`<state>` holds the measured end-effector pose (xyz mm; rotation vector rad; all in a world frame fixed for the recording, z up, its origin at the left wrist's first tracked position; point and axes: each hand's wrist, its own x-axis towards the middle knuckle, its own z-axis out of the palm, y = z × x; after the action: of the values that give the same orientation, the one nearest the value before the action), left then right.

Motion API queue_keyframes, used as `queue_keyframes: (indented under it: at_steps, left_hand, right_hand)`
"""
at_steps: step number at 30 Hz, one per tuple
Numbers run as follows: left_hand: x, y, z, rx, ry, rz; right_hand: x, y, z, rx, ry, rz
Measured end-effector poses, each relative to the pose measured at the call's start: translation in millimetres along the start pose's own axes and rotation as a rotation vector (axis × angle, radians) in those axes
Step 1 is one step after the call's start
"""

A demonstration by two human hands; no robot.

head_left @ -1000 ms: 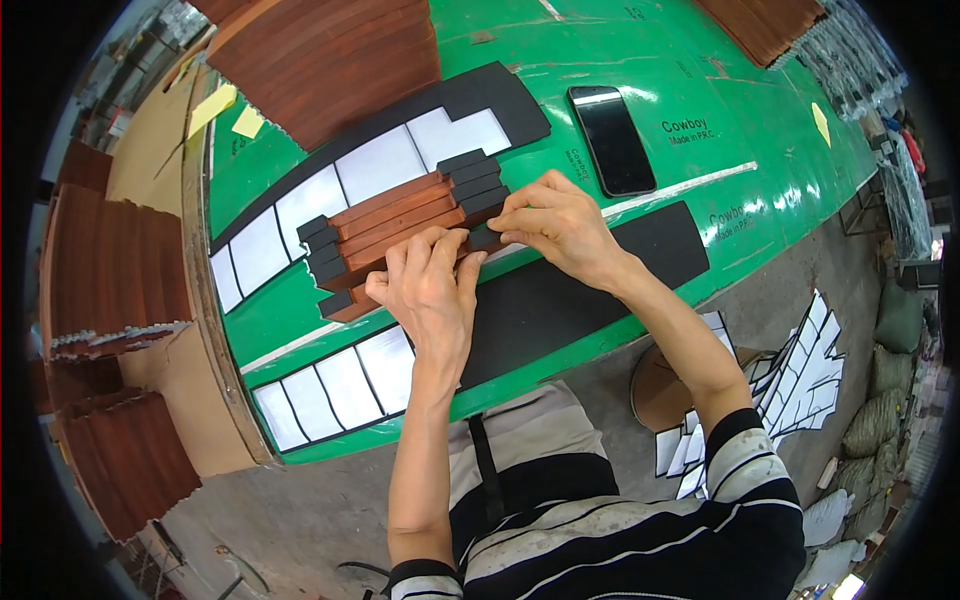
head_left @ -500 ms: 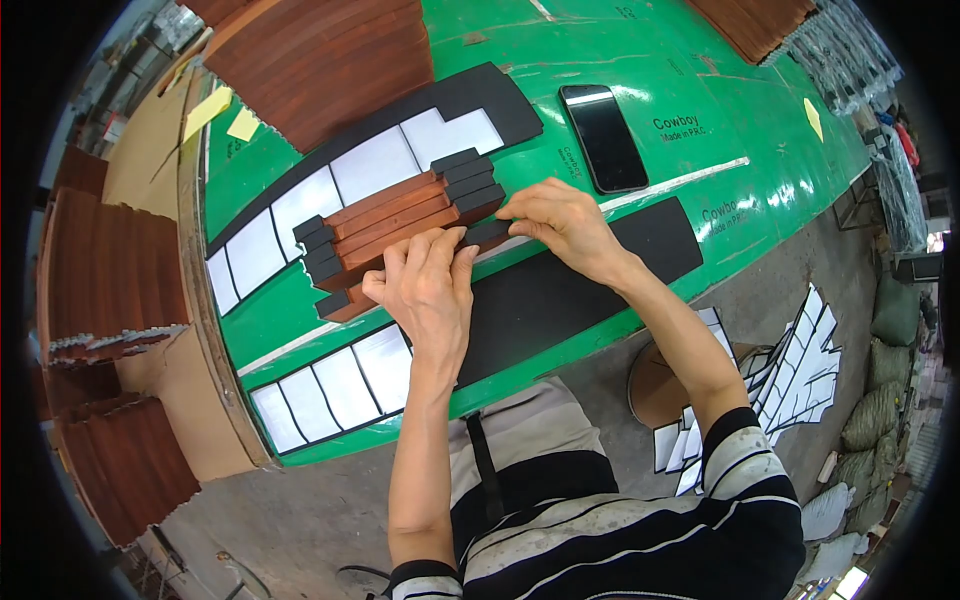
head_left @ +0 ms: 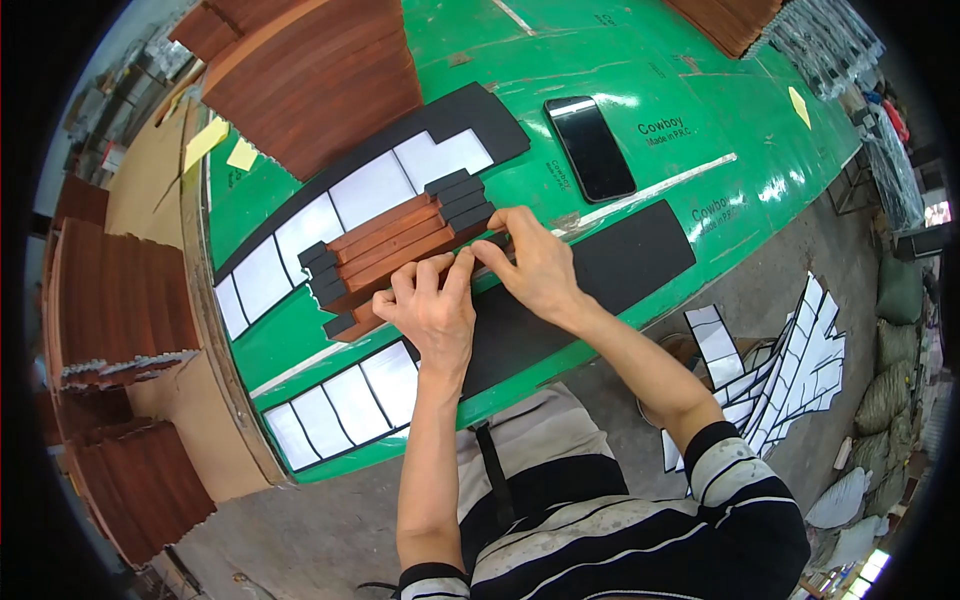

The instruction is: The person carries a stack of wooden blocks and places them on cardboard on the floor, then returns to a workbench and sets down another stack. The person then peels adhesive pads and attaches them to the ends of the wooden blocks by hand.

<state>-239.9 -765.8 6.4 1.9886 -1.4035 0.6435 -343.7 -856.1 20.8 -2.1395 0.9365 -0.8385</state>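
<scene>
Several reddish-brown wooden strips [head_left: 392, 241] lie side by side on the green tabletop, with black pads [head_left: 462, 197] covering their ends. My left hand [head_left: 432, 305] has its fingers curled and pressed onto the nearest strip, close to its right end. At that same end my right hand [head_left: 530, 262] pinches a black pad [head_left: 505, 241] against the wood with thumb and forefinger. The fingers hide most of this pad. Beneath my hands lies a black foam sheet [head_left: 630, 255], and a row of white backing-paper pieces [head_left: 352, 400] is on its left part.
Behind the strips lies another black sheet [head_left: 500, 115] with white pieces. A phone [head_left: 590, 150] rests on the green table [head_left: 690, 90]. Stacks of brown boards [head_left: 320, 80] stand at the back and left. White-and-black sheets [head_left: 790, 375] are heaped low on the right.
My right hand has shifted slightly left, its thumb and forefinger now closing over the strip's right end and covering more of the black pad. My left hand stays on the strip. The whole view has shifted slightly.
</scene>
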Motion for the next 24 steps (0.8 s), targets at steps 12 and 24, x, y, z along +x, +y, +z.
queue_keyframes:
  at_steps: [12, 24]
  left_hand:
    - [-15.1, -14.0, -58.4, -0.047, 0.129, 0.049]
    - [-35.9, -69.2, -69.3, -0.471, -0.036, -0.693]
  right_hand:
    - [-0.8, 6.5, 3.0, 0.311, 0.046, 0.280]
    - [5.3, 18.2, -1.3, 0.621, 0.010, 0.390]
